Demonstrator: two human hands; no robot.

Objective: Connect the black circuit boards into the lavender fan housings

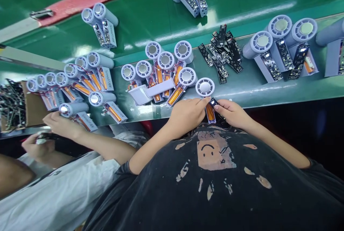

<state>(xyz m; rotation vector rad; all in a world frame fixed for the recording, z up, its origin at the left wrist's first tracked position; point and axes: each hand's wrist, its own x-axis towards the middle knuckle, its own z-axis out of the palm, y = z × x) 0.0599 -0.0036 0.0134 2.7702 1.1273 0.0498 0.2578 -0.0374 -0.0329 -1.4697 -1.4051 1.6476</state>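
Observation:
At the bench edge in front of me stands a small lavender handheld fan [205,86], its round end up and its handle open, showing an orange battery [210,113]. My left hand [189,114] is closed around the fan just below the round end; its fingertips are partly hidden. My right hand [232,113] pinches a narrow black circuit board [213,102] between thumb and fingers, right against the open handle. Whether the board touches the wires inside I cannot tell. Just left of my hands, several open fans [166,60] with orange batteries stand close together.
Loose black circuit boards [221,53] lie piled beyond my hands. Fans with boards fitted [281,26] stand at right, others on the green conveyor belt [139,15]. At left a co-worker's hands [60,125] work by more fans and a cardboard box [36,105] of boards.

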